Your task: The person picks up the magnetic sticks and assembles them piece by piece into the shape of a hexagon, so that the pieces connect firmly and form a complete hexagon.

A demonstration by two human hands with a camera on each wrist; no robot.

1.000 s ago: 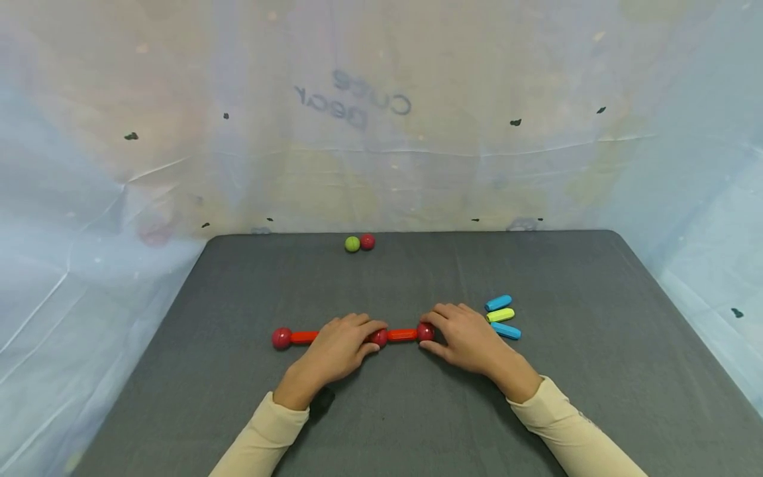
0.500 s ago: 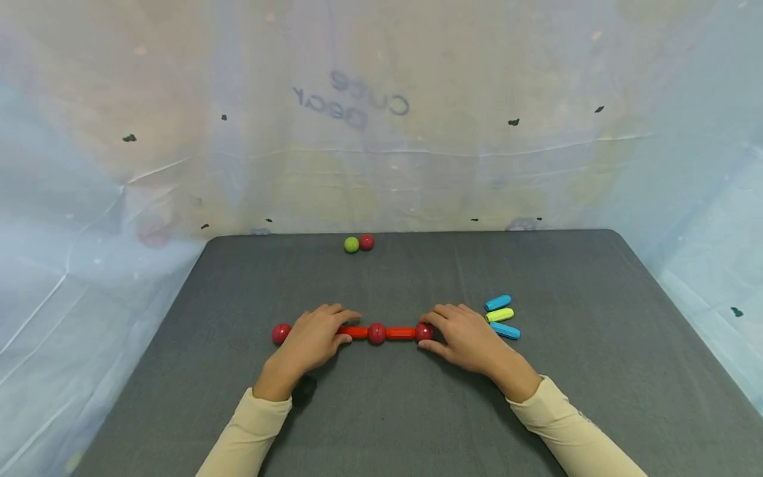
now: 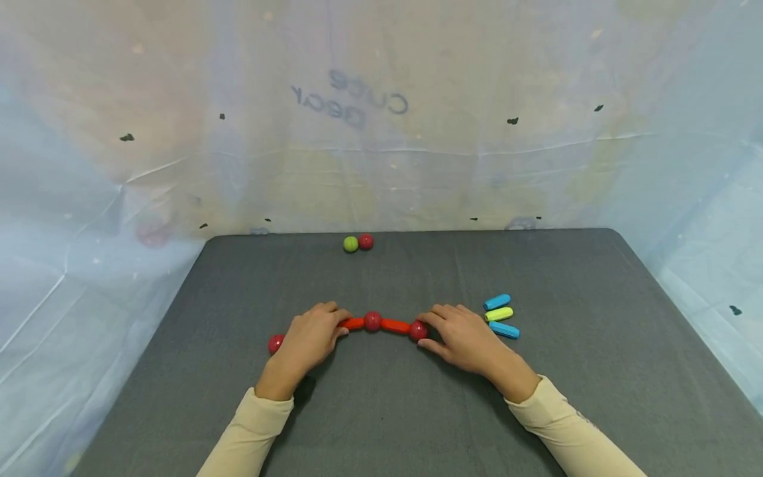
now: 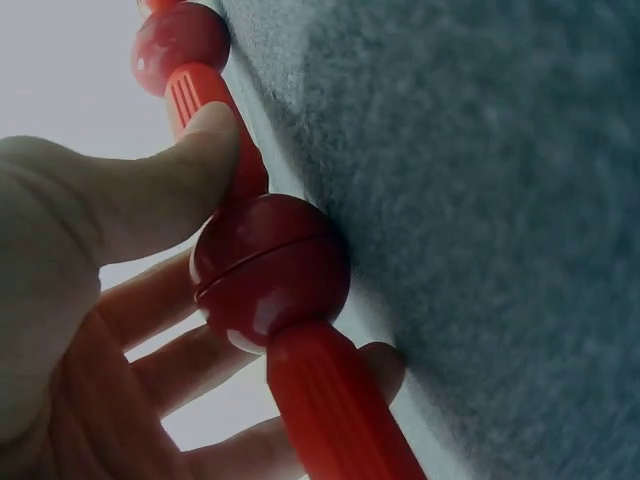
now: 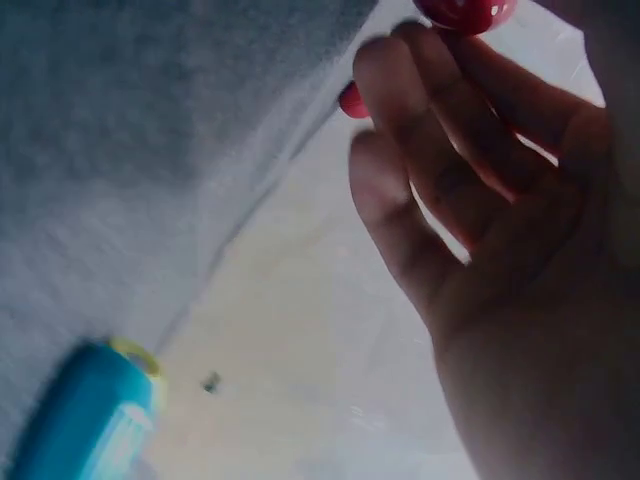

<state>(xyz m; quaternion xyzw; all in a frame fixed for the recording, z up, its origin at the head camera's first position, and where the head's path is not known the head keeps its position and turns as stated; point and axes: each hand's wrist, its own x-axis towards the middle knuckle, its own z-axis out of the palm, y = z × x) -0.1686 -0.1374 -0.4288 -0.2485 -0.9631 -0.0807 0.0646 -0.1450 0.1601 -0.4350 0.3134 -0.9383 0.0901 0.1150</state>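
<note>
Red plastic rods and darker red balls join end to end in a chain, like a magnetic building toy. My left hand pinches a red rod between thumb and fingers; the left wrist view shows a red ball just beside the thumb and another rod beyond it. Further right come a middle ball, another red rod and the right end ball, which my right hand pinches. The left end ball peeks out beside my left hand. The chain bows away from me at its middle.
Right of my right hand lie a blue rod, a yellow rod and a second blue rod. A green ball and a red ball sit at the far edge of the grey table, before a hanging sheet.
My left hand slid left from the middle ball onto the rod beside it. The straight chain has bent, its middle shifting away from me and its left end ball slightly nearer. The right hand barely moved.
</note>
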